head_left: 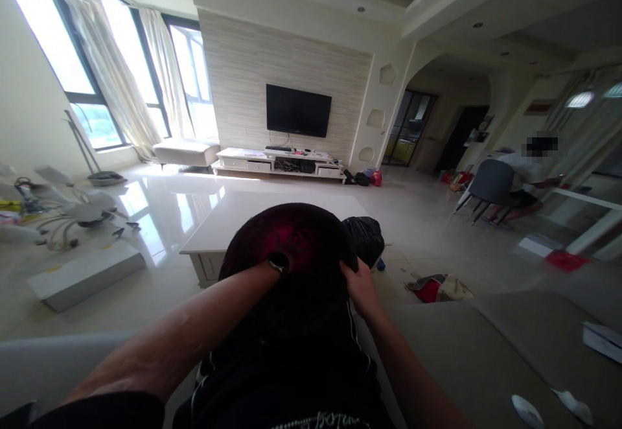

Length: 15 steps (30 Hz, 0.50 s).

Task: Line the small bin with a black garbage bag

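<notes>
A dark garment (296,325) with a red lining and white side stripes lies in front of me over the edge of a grey sofa (476,351). My left hand is pushed inside its opening; only the wrist with a watch (278,262) shows, the fingers are hidden. My right hand (360,284) grips the garment's right edge and holds the opening wide. A black plastic bag (363,236) sits just beyond the garment.
A white coffee table (228,221) stands ahead, a TV (298,110) and low white cabinet (279,161) on the far wall. A chandelier (63,212) and a white box (85,273) lie on the floor left. A person (527,176) sits at right. Red cloth (437,286) lies on the floor.
</notes>
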{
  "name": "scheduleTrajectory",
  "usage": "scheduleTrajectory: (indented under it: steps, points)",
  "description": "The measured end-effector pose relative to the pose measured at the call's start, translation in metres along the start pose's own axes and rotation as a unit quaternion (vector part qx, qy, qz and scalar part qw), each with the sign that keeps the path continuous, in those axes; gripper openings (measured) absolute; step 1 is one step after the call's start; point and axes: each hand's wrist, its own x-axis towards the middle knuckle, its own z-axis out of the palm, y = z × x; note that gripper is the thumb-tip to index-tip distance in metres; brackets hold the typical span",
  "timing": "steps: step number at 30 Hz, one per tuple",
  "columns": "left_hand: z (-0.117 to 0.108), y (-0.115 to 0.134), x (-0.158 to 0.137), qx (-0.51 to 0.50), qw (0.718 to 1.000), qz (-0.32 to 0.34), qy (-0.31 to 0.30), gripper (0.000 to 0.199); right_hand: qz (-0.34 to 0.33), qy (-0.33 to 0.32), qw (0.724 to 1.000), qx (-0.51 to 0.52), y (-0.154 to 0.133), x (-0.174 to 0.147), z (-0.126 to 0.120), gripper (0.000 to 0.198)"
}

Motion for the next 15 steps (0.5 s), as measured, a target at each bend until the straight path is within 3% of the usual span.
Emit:
scheduleTrajectory:
  steps: [6,13,15]
  points:
    - [-0.008,-0.003,-0.011,-0.021,0.999,0.011,0.041,0.059,0.033,-0.014,0.999,0.013,0.014,0.003,0.006,0.041]
    - [0.021,-0.033,-0.01,-0.04,0.999,0.029,0.01,0.061,0.018,-0.014,1.0,0.005,0.014,0.005,0.009,0.043]
    - [0.024,-0.035,-0.008,-0.047,0.998,0.029,0.025,0.061,0.011,-0.013,1.0,-0.003,0.013,0.005,0.009,0.043]
